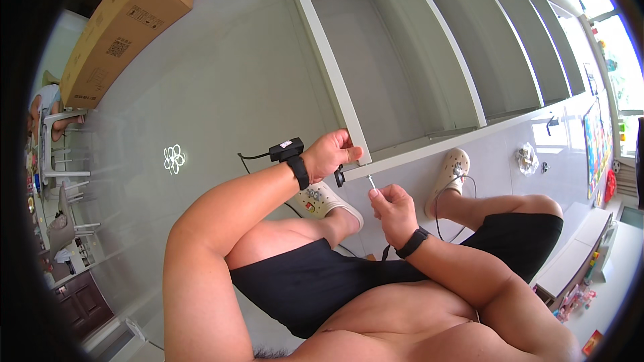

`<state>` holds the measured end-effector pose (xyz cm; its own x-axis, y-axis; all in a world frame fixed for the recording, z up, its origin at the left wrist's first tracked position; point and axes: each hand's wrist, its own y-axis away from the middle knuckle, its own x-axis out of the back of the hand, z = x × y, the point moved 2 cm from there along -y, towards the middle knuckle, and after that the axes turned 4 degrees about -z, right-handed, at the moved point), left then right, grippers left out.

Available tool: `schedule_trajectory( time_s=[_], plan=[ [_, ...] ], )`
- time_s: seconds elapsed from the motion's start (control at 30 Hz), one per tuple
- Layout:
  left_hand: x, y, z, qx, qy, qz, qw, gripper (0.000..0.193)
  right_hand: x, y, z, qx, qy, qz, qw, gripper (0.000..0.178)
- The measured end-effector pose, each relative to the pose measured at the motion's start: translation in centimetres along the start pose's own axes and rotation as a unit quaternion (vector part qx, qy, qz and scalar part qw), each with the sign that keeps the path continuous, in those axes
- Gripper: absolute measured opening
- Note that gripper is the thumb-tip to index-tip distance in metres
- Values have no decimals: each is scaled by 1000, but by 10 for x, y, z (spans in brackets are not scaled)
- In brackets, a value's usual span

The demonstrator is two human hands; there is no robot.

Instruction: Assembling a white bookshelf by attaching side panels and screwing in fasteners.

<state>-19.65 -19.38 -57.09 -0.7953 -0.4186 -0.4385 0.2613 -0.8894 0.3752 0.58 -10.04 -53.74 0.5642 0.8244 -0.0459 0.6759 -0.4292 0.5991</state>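
Observation:
A light grey shelf unit (421, 143) lies on the floor with its near corner in front of me. My left hand (329, 155) is closed around that corner, thumb on top and fingers over the outer edge. Just below it, a small black round foot (339, 175) sticks out from the frame. My right hand (394, 211) pinches a thin silver metal rod (371, 182), whose tip points up at the underside of the corner. I cannot tell whether the rod is a hex key or a long screw.
A long cardboard box (124, 33) stands at the far left. White chairs (50, 141) line the left side, where another person is partly visible. On the floor at right lie a clear plastic bag (527, 159) and a small dark part (551, 123). Thin cables run near my feet.

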Motion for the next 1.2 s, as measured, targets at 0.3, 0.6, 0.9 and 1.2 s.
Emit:
schedule_trajectory(
  time_s=[0.3, 0.6, 0.9, 1.2],
  plan=[
    [2, -4, -5, -3, 1, 6, 1000, 19, 0, 0, -6, -136, -273, -105, 946, 19],
    [-1, -1, -2, 9, -6, 15, 1000, 18, -2, -3, -5, -13, -26, -4, 1000, 23],
    [-1, -2, -2, 4, -3, -2, 1000, 17, -4, -3, -1, -169, -340, -177, 908, 22],
    [-2, -1, -2, 4, 9, 11, 1000, 18, 2, -5, 1, 64, 123, 9, 990, 23]
  ],
)
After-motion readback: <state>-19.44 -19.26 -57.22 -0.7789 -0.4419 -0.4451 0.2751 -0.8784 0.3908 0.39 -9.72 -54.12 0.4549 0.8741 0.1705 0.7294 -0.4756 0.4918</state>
